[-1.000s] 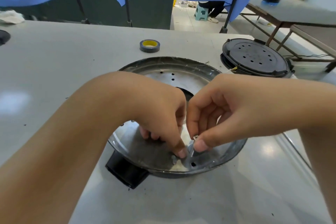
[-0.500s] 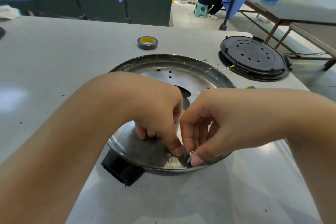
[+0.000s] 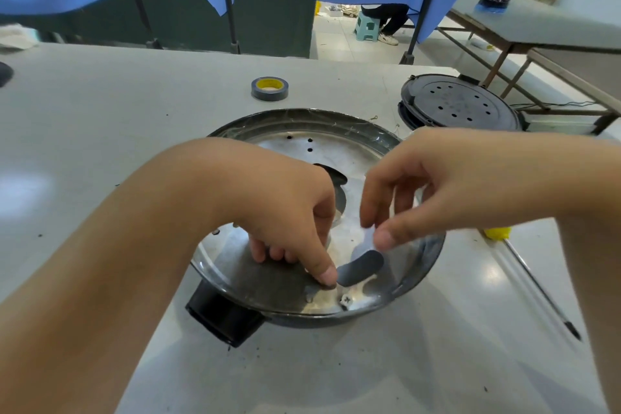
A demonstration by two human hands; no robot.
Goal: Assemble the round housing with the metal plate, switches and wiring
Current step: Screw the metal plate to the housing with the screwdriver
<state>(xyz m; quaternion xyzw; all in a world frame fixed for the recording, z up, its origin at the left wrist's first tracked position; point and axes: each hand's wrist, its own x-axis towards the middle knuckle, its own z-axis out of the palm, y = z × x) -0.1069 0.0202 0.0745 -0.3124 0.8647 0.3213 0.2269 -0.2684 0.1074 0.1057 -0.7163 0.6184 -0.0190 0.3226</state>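
Left hand (image 3: 289, 232) fingertip pressing on metal plate (image 3: 295, 282) beside 1 seated screw (image 3: 346, 300); right hand (image 3: 410, 191) lifted, fingers loose, grasping nothing.

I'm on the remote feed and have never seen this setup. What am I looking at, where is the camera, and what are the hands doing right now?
There is no machine here: a person works with two bare hands, and the one picture comes from a camera on their head, looking forward and down.

On the grey table lies a round metal plate with a black part sticking out under its near edge. The left hand presses a fingertip on the plate near a cross-head screw that sits in the plate close to the near rim. The right hand hovers just above with thumb and fingers loosely bent; I see nothing held in it.

Further back lie a roll of tape and a round black cover with holes. To the right lies a screwdriver with a yellow handle.
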